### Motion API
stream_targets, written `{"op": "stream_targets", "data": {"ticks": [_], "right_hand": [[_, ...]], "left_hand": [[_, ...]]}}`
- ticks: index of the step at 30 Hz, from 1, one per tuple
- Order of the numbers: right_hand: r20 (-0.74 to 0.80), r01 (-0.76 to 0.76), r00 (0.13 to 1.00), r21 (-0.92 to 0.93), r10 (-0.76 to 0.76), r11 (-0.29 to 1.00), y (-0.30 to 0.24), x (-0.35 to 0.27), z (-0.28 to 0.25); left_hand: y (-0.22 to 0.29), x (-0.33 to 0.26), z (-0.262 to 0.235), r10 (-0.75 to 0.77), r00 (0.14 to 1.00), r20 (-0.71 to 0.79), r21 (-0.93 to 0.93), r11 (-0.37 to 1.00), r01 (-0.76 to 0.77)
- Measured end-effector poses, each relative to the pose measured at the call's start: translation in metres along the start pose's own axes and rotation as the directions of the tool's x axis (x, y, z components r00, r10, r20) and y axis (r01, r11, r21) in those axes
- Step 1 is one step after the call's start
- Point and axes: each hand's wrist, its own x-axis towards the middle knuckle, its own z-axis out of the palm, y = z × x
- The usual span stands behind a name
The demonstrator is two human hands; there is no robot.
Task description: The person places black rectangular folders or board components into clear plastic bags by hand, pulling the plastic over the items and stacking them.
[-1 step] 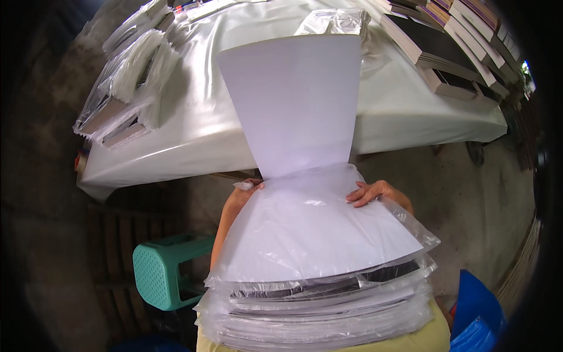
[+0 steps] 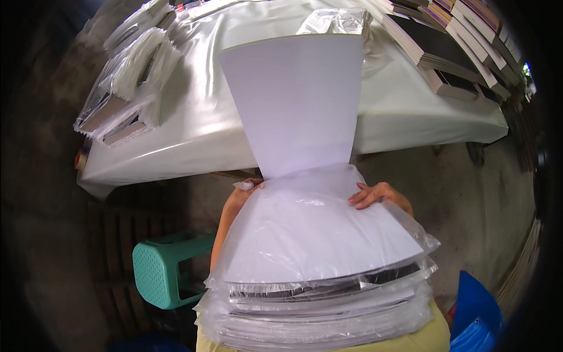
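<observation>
- White rectangular sheet (image 2: 296,111), half in clear plastic bag (image 2: 316,226), room either side
- Silvery-covered tabletop (image 2: 193,126): near edge beyond bag
- Right hand (image 2: 374,195): fingers slightly spread, on bag
- Left hand (image 2: 248,189): fingers, I can't tell

No lettering, number or sign can be read on the white sheet (image 2: 299,100) or the clear plastic bag (image 2: 316,229) below it. The dark-topped stack (image 2: 434,44) at upper right shows nothing legible either, and the small coloured items (image 2: 180,8) at upper left (tiny and blurred) are too indistinct to tell.
</observation>
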Motion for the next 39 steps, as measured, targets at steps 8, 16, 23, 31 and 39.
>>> {"op": "stream_targets", "data": {"ticks": [8,16,23,31,39], "right_hand": [[-0.129,0.078,0.988,-0.055,-0.084,0.995,-0.031,0.002,0.012],[-0.359,0.359,0.889,0.166,-0.282,0.918,-0.061,0.025,-0.067],[-0.17,0.338,0.863,-0.503,-0.475,0.795,-0.156,0.176,0.062],[-0.569,0.18,0.783,-0.178,-0.25,0.967,-0.115,0.185,0.053],[-0.598,0.303,0.745,-0.092,-0.295,0.949,-0.125,0.181,0.038]], "left_hand": [[-0.017,0.019,-0.009,0.097,0.994,-0.053,0.339,0.938,-0.074],[0.16,-0.04,-0.045,0.566,0.824,-0.036,-0.409,0.744,-0.529],[0.221,-0.065,0.019,0.673,0.74,-0.007,-0.475,0.649,-0.594],[0.184,-0.061,0.032,0.377,0.926,-0.024,-0.412,0.84,-0.353],[0.185,-0.05,0.026,0.399,0.891,-0.216,-0.665,0.608,-0.434]]}}
